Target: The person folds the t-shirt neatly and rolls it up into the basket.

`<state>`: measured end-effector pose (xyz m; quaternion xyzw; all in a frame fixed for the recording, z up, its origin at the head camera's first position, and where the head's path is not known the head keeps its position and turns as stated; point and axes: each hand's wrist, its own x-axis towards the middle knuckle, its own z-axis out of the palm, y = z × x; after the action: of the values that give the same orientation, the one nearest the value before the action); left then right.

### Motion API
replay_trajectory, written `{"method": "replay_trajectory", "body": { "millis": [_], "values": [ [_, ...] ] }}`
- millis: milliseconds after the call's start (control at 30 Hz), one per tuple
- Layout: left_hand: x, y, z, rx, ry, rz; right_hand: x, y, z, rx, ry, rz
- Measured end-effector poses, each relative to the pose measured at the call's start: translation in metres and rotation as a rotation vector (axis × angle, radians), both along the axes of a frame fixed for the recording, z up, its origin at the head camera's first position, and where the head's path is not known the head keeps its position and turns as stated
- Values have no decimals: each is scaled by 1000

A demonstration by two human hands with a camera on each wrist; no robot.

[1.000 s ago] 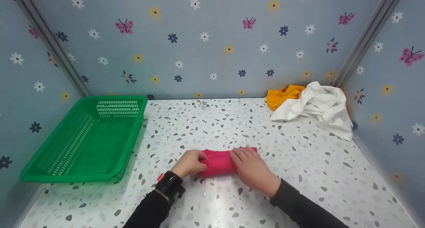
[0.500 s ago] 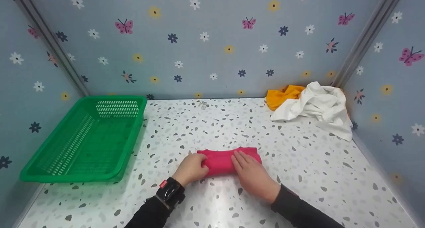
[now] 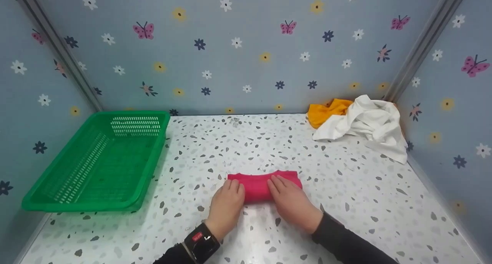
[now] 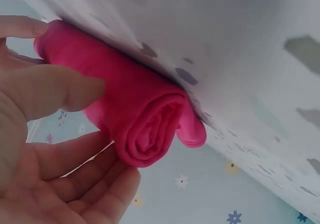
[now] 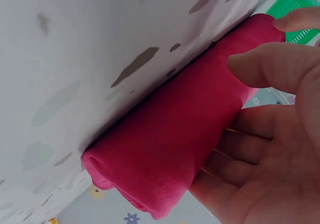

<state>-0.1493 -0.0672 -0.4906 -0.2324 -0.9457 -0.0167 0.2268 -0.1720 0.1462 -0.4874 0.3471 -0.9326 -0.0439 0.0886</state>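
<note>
A bright pink cloth, rolled into a short thick bundle, lies on the speckled table between both hands. A flat strip still extends along its far side. My left hand rests on the left part, its fairly straight fingers over the top. In the left wrist view, the spiral layers of the roll show at its end, with the left thumb extended along the near face. My right hand lays its straight fingers across the right part. The right thumb overlaps the roll's near face in the right wrist view.
A green perforated basket stands on the left of the table. White fabric is heaped at the back right, beside orange fabric. Flower-patterned panels enclose the back and sides.
My left hand has let go of its curled hold at the left end and turned so its fingers lie over the roll. The right hand has shifted only slightly.
</note>
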Motion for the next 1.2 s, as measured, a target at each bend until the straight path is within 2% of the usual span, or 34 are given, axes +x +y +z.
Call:
{"method": "replay_trajectory", "body": {
  "millis": [233, 467, 667, 867, 1000, 1200],
  "values": [
    [-8, 0, -3, -35, -78, -13, -6, 2, -1, -25, -18, -7],
    [-16, 0, -3, -36, -107, -4, -15, 3, -4, -132, -24, -7],
    [-19, -1, -2, 34, -164, -14, -19, 2, -4, -177, -9, 28],
    [-18, -4, 0, 140, -263, -48, -21, 6, -4, -213, -8, 72],
    [-17, -8, 3, 203, -330, -90, -20, 9, -2, -253, -62, 98],
    [-21, -15, 9, 273, -451, -155, -19, 13, 3, -263, -158, 89]
  ]
}}
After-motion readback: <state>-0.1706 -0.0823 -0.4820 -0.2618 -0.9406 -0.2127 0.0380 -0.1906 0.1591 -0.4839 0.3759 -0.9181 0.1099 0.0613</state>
